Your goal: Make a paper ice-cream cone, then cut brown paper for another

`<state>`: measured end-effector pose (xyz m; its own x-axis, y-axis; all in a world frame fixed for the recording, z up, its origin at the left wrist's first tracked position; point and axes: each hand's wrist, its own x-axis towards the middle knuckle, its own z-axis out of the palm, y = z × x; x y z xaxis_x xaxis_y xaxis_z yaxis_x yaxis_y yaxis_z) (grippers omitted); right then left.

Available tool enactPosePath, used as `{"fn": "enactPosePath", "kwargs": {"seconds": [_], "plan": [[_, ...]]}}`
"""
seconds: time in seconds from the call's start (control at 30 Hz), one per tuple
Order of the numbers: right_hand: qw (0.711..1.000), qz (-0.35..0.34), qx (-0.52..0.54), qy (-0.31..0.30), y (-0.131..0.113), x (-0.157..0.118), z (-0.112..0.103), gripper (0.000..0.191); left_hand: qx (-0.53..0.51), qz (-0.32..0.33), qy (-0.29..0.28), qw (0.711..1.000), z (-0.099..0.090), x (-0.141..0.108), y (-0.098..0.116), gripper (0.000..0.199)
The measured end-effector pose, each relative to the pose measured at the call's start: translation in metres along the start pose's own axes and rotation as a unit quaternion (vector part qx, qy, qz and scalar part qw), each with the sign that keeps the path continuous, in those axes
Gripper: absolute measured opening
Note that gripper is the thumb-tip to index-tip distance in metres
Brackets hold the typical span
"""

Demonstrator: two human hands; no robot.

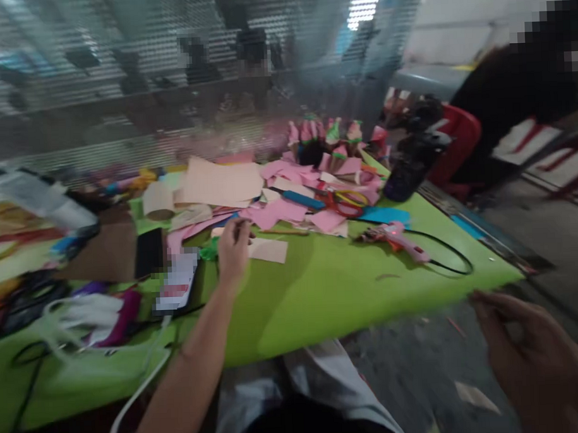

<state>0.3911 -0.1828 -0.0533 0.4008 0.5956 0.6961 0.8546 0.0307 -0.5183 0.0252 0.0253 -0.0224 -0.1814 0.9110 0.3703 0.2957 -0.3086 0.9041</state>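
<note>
My left hand (233, 247) is over the green table with its fingers curled together; whatever is in them, if anything, I cannot make out. Beside it lie a crumpled green piece (209, 248) and a flat cream paper piece (270, 250). My right hand (530, 347) hangs past the table's front right edge, blurred, thumb and finger pinched together; anything between them is too small to tell. A pink glue gun (406, 243) lies on the table between my hands, its black cord looping right.
Pink and cream paper sheets (224, 181), scissors (343, 202) and small pink-green paper figures (333, 131) crowd the back. A phone (178, 283) with a white cable lies left. A red chair (461, 138) and a person in dark clothes (507, 101) are at right.
</note>
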Motion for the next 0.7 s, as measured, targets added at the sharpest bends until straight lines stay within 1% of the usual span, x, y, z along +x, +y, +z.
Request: {"fn": "enactPosePath", "kwargs": {"seconds": [0.03, 0.1, 0.2, 0.3, 0.4, 0.47, 0.53, 0.6, 0.7], "plan": [[0.999, -0.041, 0.014, -0.017, -0.014, 0.005, 0.010, 0.011, -0.007, -0.002, 0.002, 1.000, -0.002, -0.001, -0.003, 0.017], [0.988, -0.129, 0.042, -0.074, -0.041, 0.016, 0.034, 0.011, -0.014, -0.002, 0.001, 1.000, -0.004, -0.002, -0.007, 0.018], [0.948, -0.238, 0.084, -0.192, -0.082, 0.030, 0.075, 0.018, -0.037, -0.014, 0.006, 0.999, -0.004, -0.002, -0.011, 0.017], [0.899, -0.305, 0.090, -0.302, -0.121, 0.036, 0.121, 0.029, -0.039, -0.026, -0.004, 0.999, -0.001, -0.003, -0.010, 0.016], [0.853, -0.329, 0.063, -0.400, -0.149, 0.035, 0.165, 0.040, -0.036, -0.043, -0.015, 0.998, 0.004, -0.009, -0.008, 0.016], [0.826, -0.339, 0.033, -0.450, -0.158, 0.031, 0.188, 0.048, -0.013, -0.056, -0.026, 0.998, 0.009, -0.014, -0.005, 0.016], [0.809, -0.345, 0.015, -0.475, -0.160, 0.029, 0.204, 0.052, 0.016, -0.051, -0.052, 0.997, 0.012, -0.019, -0.001, 0.015], [0.804, -0.349, 0.027, -0.480, -0.157, 0.028, 0.213, 0.049, 0.041, -0.044, -0.067, 0.996, 0.013, -0.023, 0.003, 0.014], [0.803, -0.353, 0.056, -0.478, -0.149, 0.030, 0.214, 0.044, 0.039, -0.056, -0.084, 0.994, 0.011, -0.027, 0.011, 0.016]]}}
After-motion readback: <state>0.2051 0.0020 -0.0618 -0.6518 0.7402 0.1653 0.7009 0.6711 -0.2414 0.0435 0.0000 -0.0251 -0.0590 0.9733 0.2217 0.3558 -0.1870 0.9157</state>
